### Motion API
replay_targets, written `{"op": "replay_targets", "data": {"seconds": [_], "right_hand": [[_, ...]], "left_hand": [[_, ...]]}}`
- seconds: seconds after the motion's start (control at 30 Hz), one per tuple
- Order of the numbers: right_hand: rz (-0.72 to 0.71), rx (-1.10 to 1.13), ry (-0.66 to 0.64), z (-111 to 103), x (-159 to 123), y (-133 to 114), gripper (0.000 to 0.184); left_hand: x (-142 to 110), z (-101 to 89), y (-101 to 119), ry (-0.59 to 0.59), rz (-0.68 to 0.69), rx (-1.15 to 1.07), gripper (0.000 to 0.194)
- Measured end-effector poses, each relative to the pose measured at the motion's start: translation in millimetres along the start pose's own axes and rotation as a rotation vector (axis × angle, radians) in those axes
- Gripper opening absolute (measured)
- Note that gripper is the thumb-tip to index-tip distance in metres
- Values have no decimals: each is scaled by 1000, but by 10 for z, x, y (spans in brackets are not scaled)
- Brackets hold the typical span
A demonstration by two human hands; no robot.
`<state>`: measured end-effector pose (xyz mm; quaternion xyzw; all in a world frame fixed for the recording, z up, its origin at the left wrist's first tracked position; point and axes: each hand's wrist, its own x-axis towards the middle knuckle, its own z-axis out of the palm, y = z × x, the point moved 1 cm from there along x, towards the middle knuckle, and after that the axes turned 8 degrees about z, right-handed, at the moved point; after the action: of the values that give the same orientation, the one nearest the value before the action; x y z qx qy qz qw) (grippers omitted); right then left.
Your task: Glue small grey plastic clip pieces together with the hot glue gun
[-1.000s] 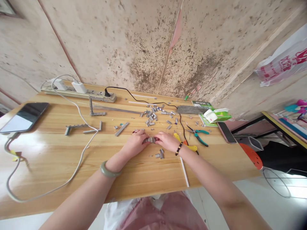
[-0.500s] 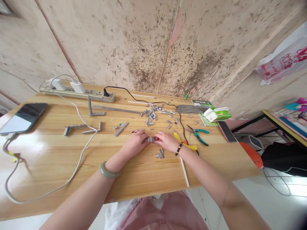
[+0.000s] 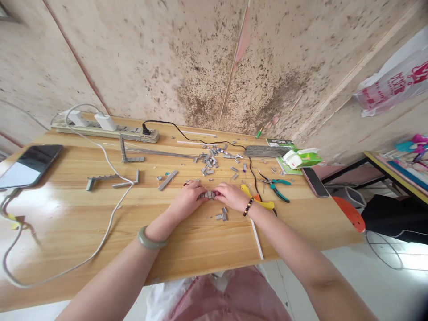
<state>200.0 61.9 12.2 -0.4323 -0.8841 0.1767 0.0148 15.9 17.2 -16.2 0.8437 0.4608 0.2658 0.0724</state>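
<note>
Grey blocks in a short row [image 3: 209, 195] sit between two hands, near the middle of the wooden table [image 3: 200, 249], as I watch through the head view, my only one. I count one row there, its ends hidden by fingers, so its full tally escapes me. About three loose grey pieces [image 3: 224, 214] lie just in front; the heap [image 3: 210, 160] behind overlaps too much to number. Further out I make out two phones [image 3: 315, 182], one pair of teal-handled pliers [image 3: 280, 192], one yellow tool [image 3: 267, 205] partly behind the right wrist, and two white chargers [image 3: 106, 121] on one power strip [image 3: 133, 132].

The left hand [image 3: 191, 198] curls narrowly, pinching the row's left end. The right hand [image 3: 232, 196] (the one with the beaded bracelet [image 3: 248, 207]) pinches its right end, fingers nearly closed.
</note>
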Motion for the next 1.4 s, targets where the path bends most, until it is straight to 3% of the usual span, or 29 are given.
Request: {"op": "replay_targets", "data": {"seconds": [0.67,1.0,1.07,1.2,1.4], "right_hand": [[8,44,23,4,-21,-13,19],[80,285,37,44,-177,15,65],[79,323,85,31,-326,24,65],[35,370,325,36,-813,93,47],[95,365,701,240,-1622,429,27]], "left_hand": [[11,0,-7,-12,0,-18,12],[-3,-23,-3,5,36,-29,15],[-8,-21,-4,5,48,-12,16],[-19,-2,6,21,66,32,24],[-5,5,61,23,66,103,23]]}}
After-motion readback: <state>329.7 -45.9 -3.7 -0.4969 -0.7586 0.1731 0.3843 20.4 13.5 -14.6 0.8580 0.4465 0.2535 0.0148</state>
